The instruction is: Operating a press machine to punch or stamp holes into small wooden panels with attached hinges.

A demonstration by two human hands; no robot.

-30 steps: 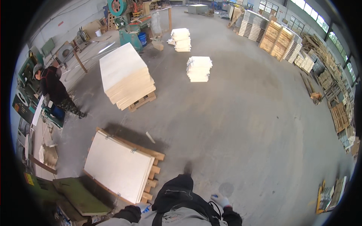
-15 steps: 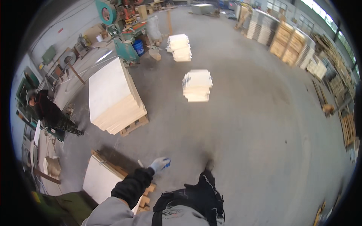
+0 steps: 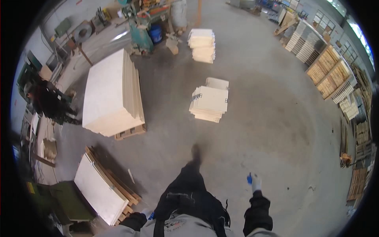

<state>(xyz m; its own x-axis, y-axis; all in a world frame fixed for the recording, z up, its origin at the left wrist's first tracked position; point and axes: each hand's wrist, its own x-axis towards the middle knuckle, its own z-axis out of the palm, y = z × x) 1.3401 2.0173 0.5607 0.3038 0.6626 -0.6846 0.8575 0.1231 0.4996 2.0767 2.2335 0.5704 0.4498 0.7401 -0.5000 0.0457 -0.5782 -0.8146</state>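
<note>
My right hand, in a white glove with blue on it, swings out over the grey floor at lower right, fingers slightly bent and apart, holding nothing visible. My left hand is mostly hidden beside my dark trousers at the bottom, its fingers unclear. It is nearest a low stack of white sheets on a wooden pallet at lower left. Ahead of my stepping foot stands a small pile of white panels with metal fittings at their edges.
A tall stack of boards on a pallet stands left, near another person bent at machinery. Behind are another white pile and a green machine. Stacked pallets line the right; a green metal surface is at lower left.
I have stepped forward, so the small pile sits lower and nearer in view. My left arm has swung back down; my right hand has swung forward from its earlier place low by my hip.
</note>
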